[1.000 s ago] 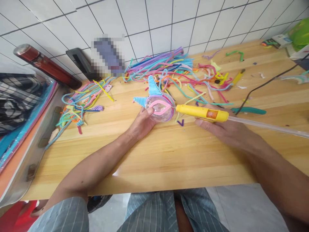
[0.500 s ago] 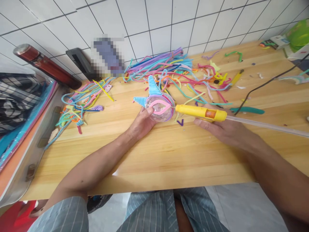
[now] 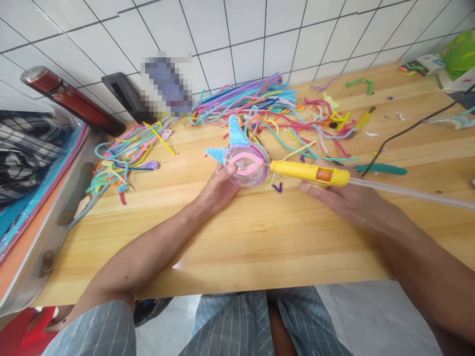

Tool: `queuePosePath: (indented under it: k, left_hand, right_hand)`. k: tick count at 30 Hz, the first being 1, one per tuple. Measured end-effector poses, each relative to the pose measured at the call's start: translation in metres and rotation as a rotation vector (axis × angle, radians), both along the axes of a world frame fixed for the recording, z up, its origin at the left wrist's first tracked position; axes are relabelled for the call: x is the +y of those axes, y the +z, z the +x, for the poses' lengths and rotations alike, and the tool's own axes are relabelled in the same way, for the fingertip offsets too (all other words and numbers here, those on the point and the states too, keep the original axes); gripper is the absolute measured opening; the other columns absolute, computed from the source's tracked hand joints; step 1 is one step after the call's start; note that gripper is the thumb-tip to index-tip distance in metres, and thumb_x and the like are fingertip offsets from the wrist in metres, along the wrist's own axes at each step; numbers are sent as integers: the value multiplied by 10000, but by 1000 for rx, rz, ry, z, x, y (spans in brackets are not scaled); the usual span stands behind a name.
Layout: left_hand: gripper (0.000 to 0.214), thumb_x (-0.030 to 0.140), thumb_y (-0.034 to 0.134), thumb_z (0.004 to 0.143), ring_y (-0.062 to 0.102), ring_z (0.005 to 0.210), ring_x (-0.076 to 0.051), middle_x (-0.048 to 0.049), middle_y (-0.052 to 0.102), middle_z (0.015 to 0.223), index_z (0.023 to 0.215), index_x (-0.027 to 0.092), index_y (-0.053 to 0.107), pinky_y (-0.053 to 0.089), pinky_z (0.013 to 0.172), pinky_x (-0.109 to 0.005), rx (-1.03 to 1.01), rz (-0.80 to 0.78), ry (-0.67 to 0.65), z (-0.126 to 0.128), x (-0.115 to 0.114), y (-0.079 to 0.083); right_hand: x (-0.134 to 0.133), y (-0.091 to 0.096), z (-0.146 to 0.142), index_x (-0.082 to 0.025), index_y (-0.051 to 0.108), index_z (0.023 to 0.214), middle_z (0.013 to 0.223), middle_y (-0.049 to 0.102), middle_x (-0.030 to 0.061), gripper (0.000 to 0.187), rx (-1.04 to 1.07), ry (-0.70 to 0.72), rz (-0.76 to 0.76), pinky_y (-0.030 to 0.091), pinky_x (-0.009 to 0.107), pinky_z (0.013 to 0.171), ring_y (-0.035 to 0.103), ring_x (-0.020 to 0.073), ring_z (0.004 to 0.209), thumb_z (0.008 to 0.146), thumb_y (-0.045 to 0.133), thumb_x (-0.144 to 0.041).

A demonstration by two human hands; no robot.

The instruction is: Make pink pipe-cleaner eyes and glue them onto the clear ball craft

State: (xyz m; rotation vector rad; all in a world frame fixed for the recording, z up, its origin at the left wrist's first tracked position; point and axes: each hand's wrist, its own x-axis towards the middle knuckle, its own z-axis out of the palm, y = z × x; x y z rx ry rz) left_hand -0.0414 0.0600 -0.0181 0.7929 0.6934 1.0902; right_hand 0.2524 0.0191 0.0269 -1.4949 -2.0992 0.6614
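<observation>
My left hand [image 3: 221, 184] grips a clear round plastic ball [image 3: 242, 181] with a purple rim, the thumb on its front. A pink pipe-cleaner loop [image 3: 256, 158], shaped like a leaf, lies on the ball's face. Two light blue pointed pieces [image 3: 237, 132] wound from pipe cleaner stick out from the ball's upper left. In my right hand [image 3: 334, 194] is a yellow glue gun [image 3: 297, 169], a clear glue stick [image 3: 404, 192] running out of its back. The gun's nozzle touches or nearly touches the right tip of the pink loop. The fingers under the gun are partly hidden.
Behind the ball lies a heap of colourful pipe cleaners [image 3: 248, 96]; a smaller pile [image 3: 122, 153] sits at left. A red thermos [image 3: 74, 101] stands by the tiled wall. Green-handled tool [image 3: 386, 169], yellow cutter [image 3: 365, 119] and black cable [image 3: 393, 138] lie at right.
Almost nothing differs. Both hands, the ball and the glue gun keep nearly the same place, with the nozzle still at the loop's right tip.
</observation>
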Motion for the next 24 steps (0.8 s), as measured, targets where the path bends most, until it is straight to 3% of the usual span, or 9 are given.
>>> queuePosePath:
  k: [5,12,24]
  left_hand:
    - [720,589,1050,715,772,1383,-350,-89,848,1340,1264,235,747,649,1170,-487,11,-9,2,0,0,1]
    - [708,593,1047,725,782,1359,-335,-79,851,1317,1259,234,751,654,1157,-469,13,-6,-3,0,-1,2]
    - [736,601,1045,707,754,1412,-367,-103,844,1339,1271,232,750,636,1190,-503,23,-9,8,1,-1,2]
  right_hand:
    - [2,-2,2,-297,578,847,792,639,18,434,-10,24,24,495,438,748,616,272,741,1054,507,-672]
    - [0,0,2,-303,626,867,903,695,58,371,-62,20,10,565,511,878,678,328,879,1045,528,-613]
    - [0,5,-1,-306,616,869,900,712,75,339,-44,6,-8,559,507,851,685,344,884,1016,534,-601]
